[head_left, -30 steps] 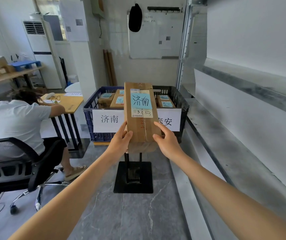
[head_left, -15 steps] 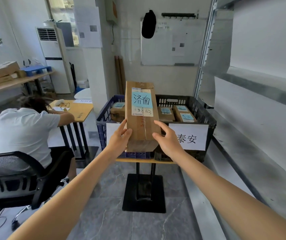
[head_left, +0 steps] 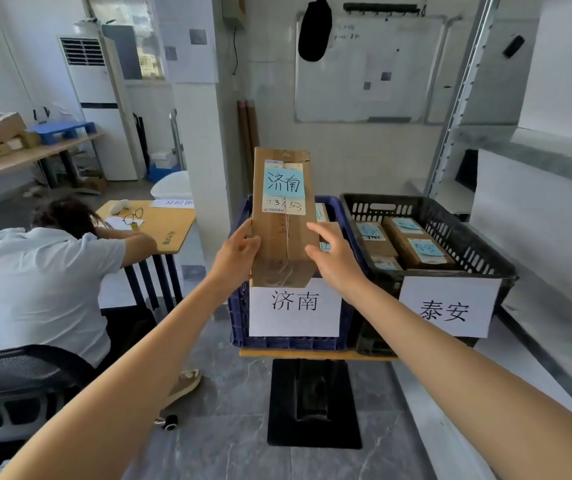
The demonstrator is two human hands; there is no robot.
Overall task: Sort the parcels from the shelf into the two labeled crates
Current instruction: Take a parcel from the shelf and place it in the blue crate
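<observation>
Parcel (head_left: 286,233): tag says 济南
Left hand (head_left: 236,254): fingers grip its edge
Right hand (head_left: 334,263): fingers spread beside it
Blue crate (head_left: 239,317): 济南
Black crate (head_left: 470,239): 泰安

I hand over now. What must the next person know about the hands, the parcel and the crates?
The left hand grips the parcel by its left edge; the right hand, fingers straight, is at its right edge.
The parcel, labelled 济南, is upright at the blue crate, signed 济南.
Done: blue crate and black crate hold parcels.
Left: lower this parcel into the blue crate.
</observation>
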